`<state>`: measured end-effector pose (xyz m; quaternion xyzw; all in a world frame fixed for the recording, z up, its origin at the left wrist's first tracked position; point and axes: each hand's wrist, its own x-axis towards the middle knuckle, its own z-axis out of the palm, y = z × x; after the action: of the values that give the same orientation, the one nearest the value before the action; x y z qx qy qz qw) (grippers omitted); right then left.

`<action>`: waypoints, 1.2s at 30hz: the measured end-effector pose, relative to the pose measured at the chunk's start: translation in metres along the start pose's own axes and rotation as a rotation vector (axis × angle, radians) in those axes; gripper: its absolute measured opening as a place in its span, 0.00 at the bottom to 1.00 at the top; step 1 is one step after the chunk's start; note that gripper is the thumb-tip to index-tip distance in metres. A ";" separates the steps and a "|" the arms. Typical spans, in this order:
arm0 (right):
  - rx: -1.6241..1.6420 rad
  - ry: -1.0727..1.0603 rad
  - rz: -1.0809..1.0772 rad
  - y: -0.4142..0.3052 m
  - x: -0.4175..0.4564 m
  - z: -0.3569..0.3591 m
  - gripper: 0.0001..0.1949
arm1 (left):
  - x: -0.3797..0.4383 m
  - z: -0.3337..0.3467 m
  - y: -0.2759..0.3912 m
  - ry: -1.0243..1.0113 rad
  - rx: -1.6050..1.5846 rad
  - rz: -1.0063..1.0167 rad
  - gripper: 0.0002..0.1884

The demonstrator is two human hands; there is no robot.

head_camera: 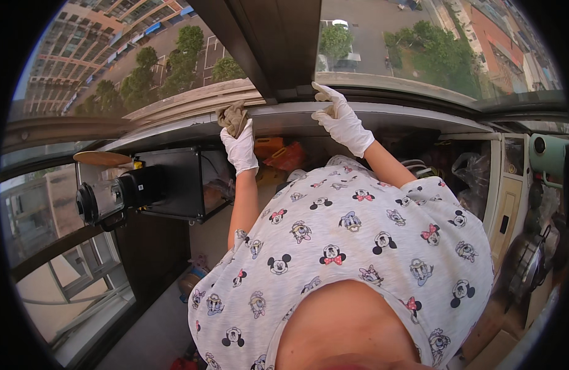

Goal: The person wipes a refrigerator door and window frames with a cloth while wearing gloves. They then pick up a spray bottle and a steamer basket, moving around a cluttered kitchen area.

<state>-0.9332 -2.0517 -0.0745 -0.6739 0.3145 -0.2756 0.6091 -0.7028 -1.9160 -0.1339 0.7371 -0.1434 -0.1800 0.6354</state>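
My left hand point(239, 150), in a white disposable glove, is closed around a crumpled brown cloth point(233, 119). The cloth is at the inner edge of the window sill point(196, 121), just left of the dark window post point(284, 41). My right hand point(342, 121), also in a white glove, is at the sill to the right of that post. Its forefinger reaches up to the lower corner of the right window frame point(307, 90), and its fingers are apart. A brownish patch shows at its palm side; I see no object in it.
A blender point(104, 201) lies sideways in view beside a black shelf unit point(173, 185) at left. Orange packages point(284, 155) sit below the sill. At right are a cream cabinet point(506, 208), a green appliance point(548, 155) and a lidded pan point(525, 263). Trees and a street show outside.
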 end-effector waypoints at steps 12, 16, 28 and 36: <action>0.432 0.871 0.271 0.058 -0.132 -0.079 0.14 | -0.057 0.106 0.015 -0.607 0.767 0.479 0.28; 0.496 0.938 0.280 0.060 -0.147 -0.071 0.14 | -0.083 0.180 0.030 -0.745 0.778 0.490 0.28; 0.898 1.282 -0.444 0.053 -0.080 -0.183 0.23 | -0.172 0.318 0.067 -1.501 -0.002 0.689 0.38; 0.808 1.628 -0.568 0.036 -0.077 -0.318 0.19 | -0.206 0.430 0.032 -1.714 0.658 1.785 0.34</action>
<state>-1.2267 -2.2010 -0.0758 -0.0650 0.3479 -0.8858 0.3003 -1.0787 -2.2113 -0.1401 0.1563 -0.9852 -0.0647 0.0285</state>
